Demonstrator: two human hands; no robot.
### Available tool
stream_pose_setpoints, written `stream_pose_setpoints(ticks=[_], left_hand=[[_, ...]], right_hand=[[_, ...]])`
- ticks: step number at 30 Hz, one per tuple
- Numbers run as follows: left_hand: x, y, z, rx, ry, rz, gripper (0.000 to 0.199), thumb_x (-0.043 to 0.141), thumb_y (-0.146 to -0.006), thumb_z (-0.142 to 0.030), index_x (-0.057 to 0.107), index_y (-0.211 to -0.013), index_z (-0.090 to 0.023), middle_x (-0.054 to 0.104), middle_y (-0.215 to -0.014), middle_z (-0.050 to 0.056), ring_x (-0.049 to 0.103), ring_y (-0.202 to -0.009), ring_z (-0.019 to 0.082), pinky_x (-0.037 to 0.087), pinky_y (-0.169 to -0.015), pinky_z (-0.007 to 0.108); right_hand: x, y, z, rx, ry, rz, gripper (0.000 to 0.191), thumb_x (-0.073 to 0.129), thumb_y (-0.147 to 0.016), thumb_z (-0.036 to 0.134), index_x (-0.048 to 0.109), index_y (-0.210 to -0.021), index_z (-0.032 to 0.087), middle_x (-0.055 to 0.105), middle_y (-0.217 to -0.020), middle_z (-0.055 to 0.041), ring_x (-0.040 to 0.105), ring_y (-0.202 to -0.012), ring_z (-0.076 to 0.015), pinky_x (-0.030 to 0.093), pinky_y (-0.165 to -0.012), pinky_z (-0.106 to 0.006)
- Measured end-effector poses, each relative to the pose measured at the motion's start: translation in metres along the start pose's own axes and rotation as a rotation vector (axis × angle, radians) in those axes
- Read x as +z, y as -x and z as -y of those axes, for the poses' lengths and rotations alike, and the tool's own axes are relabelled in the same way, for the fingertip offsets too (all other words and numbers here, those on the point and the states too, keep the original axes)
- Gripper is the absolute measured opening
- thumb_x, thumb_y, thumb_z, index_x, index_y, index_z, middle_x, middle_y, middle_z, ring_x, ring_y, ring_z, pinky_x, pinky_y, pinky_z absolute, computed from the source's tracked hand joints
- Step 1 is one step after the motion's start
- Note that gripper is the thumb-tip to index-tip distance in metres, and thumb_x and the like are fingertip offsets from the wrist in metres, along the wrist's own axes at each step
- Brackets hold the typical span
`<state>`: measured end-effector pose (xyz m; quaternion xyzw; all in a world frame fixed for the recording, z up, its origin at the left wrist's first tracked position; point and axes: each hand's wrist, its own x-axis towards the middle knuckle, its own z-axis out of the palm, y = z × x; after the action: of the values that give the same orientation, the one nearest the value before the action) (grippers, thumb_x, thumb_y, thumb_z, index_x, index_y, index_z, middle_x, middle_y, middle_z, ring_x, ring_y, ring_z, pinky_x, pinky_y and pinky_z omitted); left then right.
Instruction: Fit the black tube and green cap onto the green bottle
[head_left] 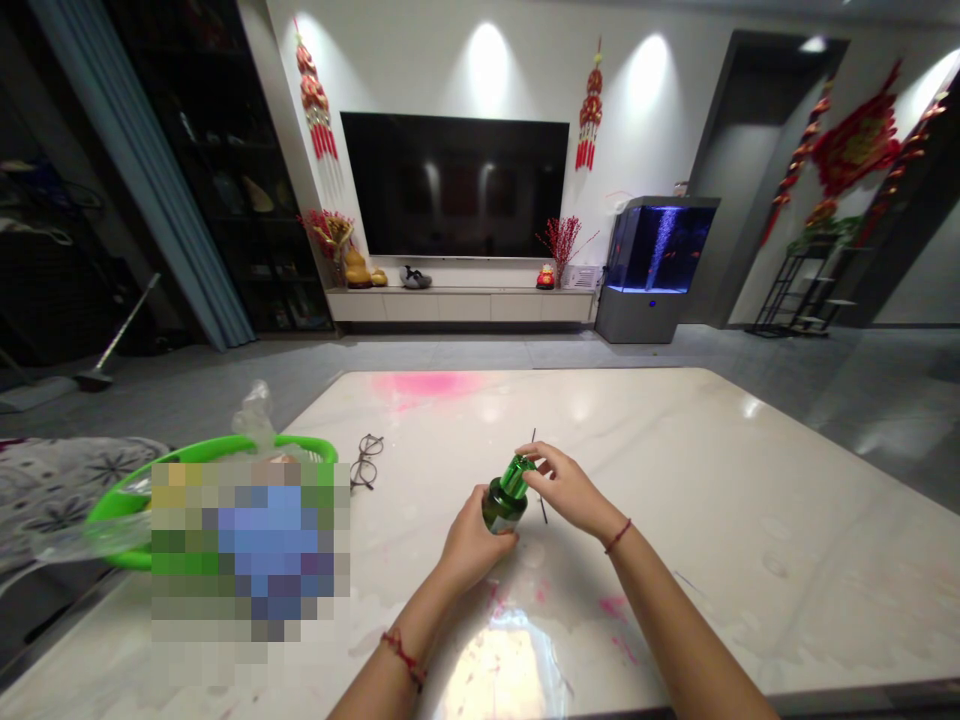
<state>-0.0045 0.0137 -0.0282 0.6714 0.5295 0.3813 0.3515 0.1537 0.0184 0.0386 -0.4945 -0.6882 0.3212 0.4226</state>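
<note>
My left hand (474,540) is wrapped round a dark green bottle (496,502) with a pale label patch low on its side. The bottle stands tilted slightly to the right, over the middle of the table. At its top is a shiny bright green cap (515,476), and the fingers of my right hand (561,487) are closed on that cap. Whether the cap is seated on the neck or loose, I cannot tell. A thin dark stick (544,510) lies on the table behind my right hand, partly hidden by it.
Eyeglasses (366,462) lie left of the bottle on the white table (750,480). A green basket (112,530) with plastic bags stands at the left, its front blurred out. Pink stains (431,383) mark the tabletop. Beyond are a television (454,185) and an aquarium (660,250).
</note>
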Motion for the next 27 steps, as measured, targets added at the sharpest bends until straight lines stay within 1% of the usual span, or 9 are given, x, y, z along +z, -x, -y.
stream_pose_setpoints(ticks=[3,6,9,12,14,16,20,24,27], left_hand=[[0.0004,0.0005,-0.0013,0.011,0.011,0.003,0.042,0.061,-0.055,-0.014,0.049,-0.096,-0.017,0.059,-0.083,0.0,0.055,-0.076,0.017,0.039,-0.066,0.024],[0.0007,0.0014,-0.0022,0.024,0.013,0.012,0.044,0.06,-0.055,-0.014,0.048,-0.097,-0.017,0.06,-0.085,0.0,0.056,-0.078,0.017,0.038,-0.066,0.024],[0.0014,0.0024,-0.0019,0.037,0.002,0.031,0.044,0.06,-0.055,-0.013,0.048,-0.097,-0.018,0.06,-0.084,0.0,0.055,-0.076,0.016,0.038,-0.064,0.024],[0.0026,0.0029,-0.0008,0.057,-0.004,0.034,0.043,0.06,-0.055,-0.013,0.049,-0.096,-0.018,0.059,-0.083,0.0,0.055,-0.075,0.016,0.038,-0.063,0.023],[0.0031,0.0029,-0.0005,0.063,0.001,0.038,0.043,0.061,-0.054,-0.012,0.049,-0.095,-0.018,0.059,-0.083,0.0,0.055,-0.074,0.015,0.038,-0.062,0.023],[0.0033,0.0027,-0.0007,0.058,0.013,0.042,0.043,0.061,-0.054,-0.012,0.049,-0.095,-0.018,0.059,-0.082,0.0,0.055,-0.073,0.016,0.038,-0.062,0.023],[0.0026,0.0015,-0.0017,0.04,0.052,0.033,0.043,0.062,-0.054,-0.012,0.049,-0.094,-0.017,0.059,-0.082,0.0,0.055,-0.075,0.017,0.039,-0.064,0.025],[0.002,-0.0001,-0.0016,0.027,0.065,0.021,0.044,0.062,-0.053,-0.012,0.048,-0.095,-0.017,0.059,-0.082,0.0,0.055,-0.074,0.016,0.039,-0.064,0.025],[0.0016,-0.0009,-0.0011,0.018,0.062,0.01,0.042,0.062,-0.053,-0.012,0.049,-0.093,-0.017,0.058,-0.08,-0.001,0.054,-0.073,0.016,0.039,-0.063,0.024]], right_hand=[[0.0003,-0.0004,-0.0005,0.011,-0.017,-0.021,0.032,0.05,-0.074,0.027,0.054,-0.105,0.017,0.057,-0.099,-0.0061,0.055,-0.074,-0.0125,0.044,-0.072,-0.028],[0.0003,-0.001,-0.0018,0.022,0.043,-0.055,0.038,0.051,-0.076,0.04,0.054,-0.105,0.016,0.058,-0.097,-0.0071,0.055,-0.073,-0.0135,0.043,-0.072,-0.028],[0.0005,-0.0006,-0.0006,0.066,0.196,-0.096,0.038,0.048,-0.077,0.05,0.058,-0.095,0.018,0.06,-0.083,-0.0047,0.055,-0.071,-0.0148,0.041,-0.068,-0.027],[0.0013,0.0011,0.0034,0.136,0.375,-0.089,0.04,0.044,-0.078,0.056,0.059,-0.077,0.02,0.059,-0.066,-0.0026,0.054,-0.064,-0.0162,0.036,-0.059,-0.026],[0.0022,0.0021,0.0057,0.14,0.439,-0.069,0.039,0.043,-0.078,0.056,0.057,-0.068,0.02,0.06,-0.064,-0.0031,0.054,-0.063,-0.0166,0.034,-0.057,-0.025],[0.0027,0.0024,0.0064,0.108,0.433,-0.059,0.034,0.045,-0.079,0.05,0.056,-0.067,0.02,0.061,-0.066,-0.0033,0.055,-0.064,-0.0162,0.034,-0.058,-0.025],[0.0016,0.002,0.0042,0.057,0.34,-0.045,0.021,0.051,-0.075,0.041,0.056,-0.078,0.02,0.061,-0.069,-0.0015,0.054,-0.065,-0.0148,0.036,-0.059,-0.024],[-0.0013,0.0019,0.0022,0.037,0.275,-0.038,0.022,0.054,-0.072,0.035,0.056,-0.089,0.02,0.056,-0.067,0.0011,0.051,-0.061,-0.0133,0.037,-0.058,-0.024],[-0.003,0.0016,0.0018,-0.012,0.223,-0.028,0.023,0.053,-0.071,0.029,0.056,-0.091,0.02,0.056,-0.074,0.0002,0.05,-0.063,-0.0125,0.039,-0.062,-0.025]])
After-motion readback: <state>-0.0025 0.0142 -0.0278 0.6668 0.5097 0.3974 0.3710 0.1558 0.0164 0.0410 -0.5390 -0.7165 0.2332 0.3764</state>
